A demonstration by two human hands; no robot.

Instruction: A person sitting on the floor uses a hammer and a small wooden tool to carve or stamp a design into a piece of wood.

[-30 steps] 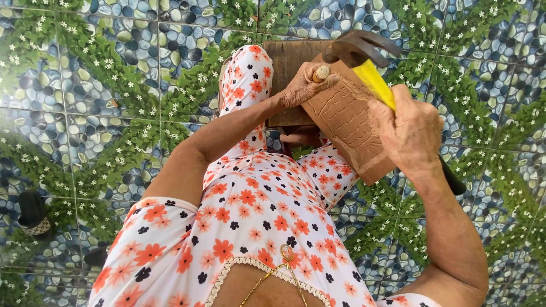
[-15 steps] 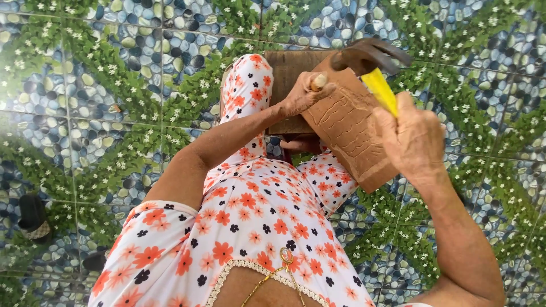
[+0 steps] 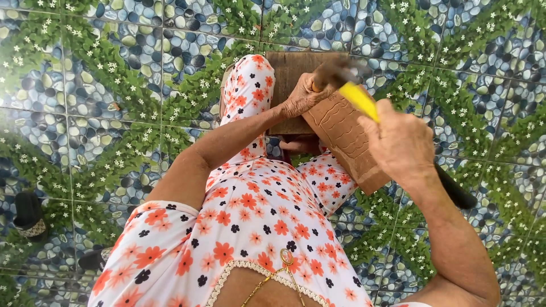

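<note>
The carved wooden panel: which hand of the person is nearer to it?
Left. The left hand rests on the carved wooden panel at its top edge; the right hand grips a yellow-handled hammer in front of it.

hammer head (image 3: 335, 71): motion-blurred, shape unclear, can't tell if it touches the chisel
chisel (image 3: 316, 86): only the butt end shows above the left hand (image 3: 301, 99); shaft and tip hidden in the fist
hammer handle (image 3: 364, 102): middle hidden inside the right hand (image 3: 401, 145); black end sticks out behind the wrist
carved wood piece (image 3: 347, 142): right side covered by the right hand, carving too fine to read
board (image 3: 290, 74): mostly hidden behind hand, knee and wood piece
foot (image 3: 298, 145): mostly hidden under the wood piece
black sandal (image 3: 28, 213): cut by the left edge
second dark item (image 3: 94, 258): partly behind the sleeve, can't tell what
</note>
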